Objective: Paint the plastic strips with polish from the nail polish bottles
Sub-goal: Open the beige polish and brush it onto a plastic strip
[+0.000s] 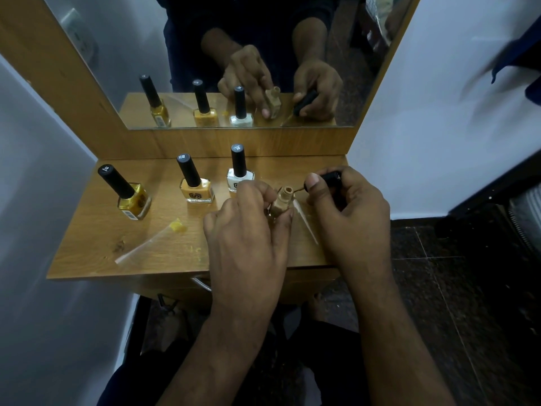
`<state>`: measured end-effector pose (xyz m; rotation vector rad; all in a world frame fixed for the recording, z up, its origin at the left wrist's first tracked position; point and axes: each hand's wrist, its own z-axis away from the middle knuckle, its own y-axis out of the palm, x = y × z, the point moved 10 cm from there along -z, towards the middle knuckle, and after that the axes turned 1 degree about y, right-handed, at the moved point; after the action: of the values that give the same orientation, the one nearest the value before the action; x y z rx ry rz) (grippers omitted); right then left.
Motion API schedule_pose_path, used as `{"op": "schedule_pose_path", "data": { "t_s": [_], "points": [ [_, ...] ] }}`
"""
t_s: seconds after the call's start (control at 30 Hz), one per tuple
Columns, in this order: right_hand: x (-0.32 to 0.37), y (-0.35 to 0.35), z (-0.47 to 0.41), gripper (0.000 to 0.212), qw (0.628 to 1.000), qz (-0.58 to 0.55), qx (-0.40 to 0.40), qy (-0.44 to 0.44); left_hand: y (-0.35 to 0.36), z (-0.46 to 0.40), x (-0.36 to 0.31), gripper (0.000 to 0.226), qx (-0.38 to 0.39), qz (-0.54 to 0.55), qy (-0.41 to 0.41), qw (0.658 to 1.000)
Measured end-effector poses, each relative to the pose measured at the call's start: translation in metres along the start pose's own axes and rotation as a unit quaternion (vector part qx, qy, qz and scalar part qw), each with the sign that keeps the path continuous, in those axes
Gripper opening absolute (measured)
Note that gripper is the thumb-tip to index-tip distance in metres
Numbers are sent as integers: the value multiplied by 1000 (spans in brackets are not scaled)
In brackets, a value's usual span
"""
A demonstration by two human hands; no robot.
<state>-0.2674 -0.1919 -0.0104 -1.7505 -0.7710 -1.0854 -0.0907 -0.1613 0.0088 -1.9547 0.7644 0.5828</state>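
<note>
One beige bottle (282,204) tilted right, left hand (248,227) gripping, neck open

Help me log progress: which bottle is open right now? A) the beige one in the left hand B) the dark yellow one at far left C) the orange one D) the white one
A: the beige bottle shows a bare neck in the left hand, while the right hand holds its cap and brush.

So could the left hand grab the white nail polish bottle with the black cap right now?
Probably not straight away: the left hand is shut around the open beige nail polish bottle. The white nail polish bottle with the black cap stands just beyond its fingers, with nothing between, so it could once the beige one is set down.
</note>
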Motion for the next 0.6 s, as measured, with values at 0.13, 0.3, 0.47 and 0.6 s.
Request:
{"op": "schedule_pose_path", "data": {
  "t_s": [0.13,0.3,0.47,0.6],
  "points": [
    [0,-5,2,12,999,-30,-22,7,0,-3,0,41,-13,10,-3,1000],
    [1,-7,2,10,999,-38,-34,4,1,-7,1,46,-7,-3,-8,1000],
    [1,-6,2,10,999,-33,-29,1,-2,-6,6,50,-12,-1,-19,1000],
    [1,-6,2,10,999,-34,-32,3,-1,-5,8,49,-16,0,-15,1000]
  ]
}}
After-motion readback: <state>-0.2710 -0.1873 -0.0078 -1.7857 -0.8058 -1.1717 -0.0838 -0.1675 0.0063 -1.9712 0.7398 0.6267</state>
